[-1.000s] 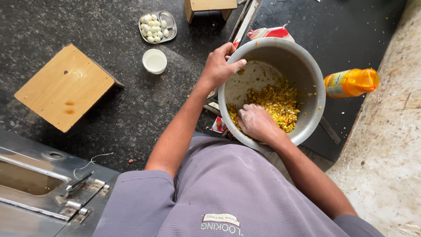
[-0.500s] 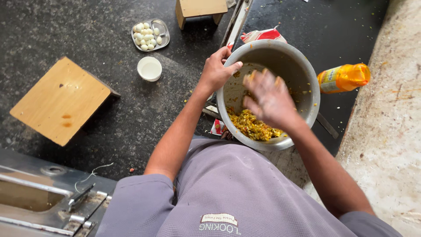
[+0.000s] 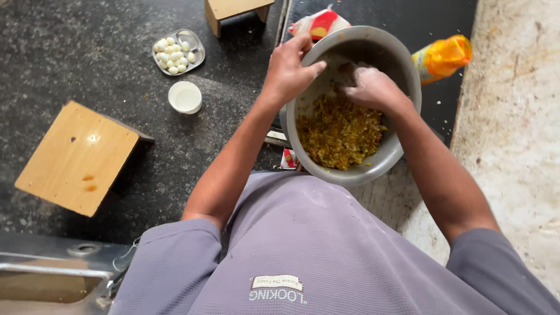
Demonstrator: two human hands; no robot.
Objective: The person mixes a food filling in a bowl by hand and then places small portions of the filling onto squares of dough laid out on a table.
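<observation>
A large metal bowl (image 3: 373, 169) sits tilted toward me on the dark floor, holding a yellow-brown chopped mixture (image 3: 338, 133). My left hand (image 3: 290, 69) grips the bowl's left rim, fingers over the edge. My right hand (image 3: 373, 88) is inside the bowl at its far side, fingers curled down against the mixture and the inner wall. Whether it holds any of the mixture is hidden.
A small wooden stool (image 3: 79, 156) stands at the left, another (image 3: 233, 9) at the top. A tray of small white eggs (image 3: 178, 51) and a white cup (image 3: 185, 97) lie nearby. An orange bottle (image 3: 443, 57) lies right of the bowl, a red packet (image 3: 319, 23) behind it. A metal sink (image 3: 52, 280) sits lower left.
My right hand went from the near side of the mixture, lifted, then reached to the bowl's far wall. The bowl tipped more toward me. My left hand stayed on the rim.
</observation>
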